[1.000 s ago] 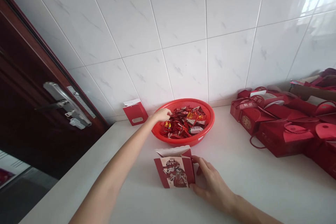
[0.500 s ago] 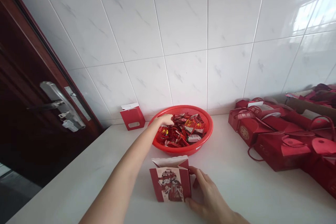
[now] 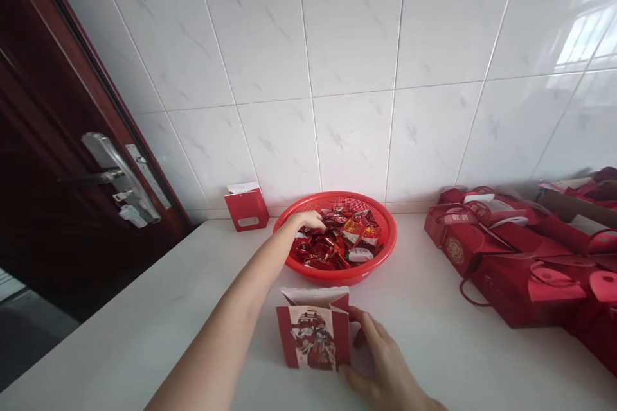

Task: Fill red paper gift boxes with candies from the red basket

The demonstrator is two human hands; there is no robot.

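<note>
My left hand (image 3: pixel 312 220) reaches over the left part of a red plastic basket (image 3: pixel 340 276) full of wrapped sweets (image 3: pixel 354 231). Its fingers curl down among the wrappers; their tips are hidden, so what they pinch cannot be made out. In front of the basket a red paper gift box (image 3: pixel 315 340) stands upright, its top open and a printed figure on its front. Against that box's right side my right hand (image 3: pixel 378 356) is closed, thumb at the lower front corner and fingers along the side, steadying it.
Another red box (image 3: pixel 247 209) with a small window stands by the tiled wall, left of the basket. Several closed red boxes with handles (image 3: pixel 530 282) crowd the table's right side, beside a carton (image 3: pixel 573 205). A dark door (image 3: pixel 72 173) is at the left.
My left hand has shifted slightly to the right within the basket, and a yellow-printed wrapper near it no longer shows. My right hand and the box hold still; the view has turned slightly.
</note>
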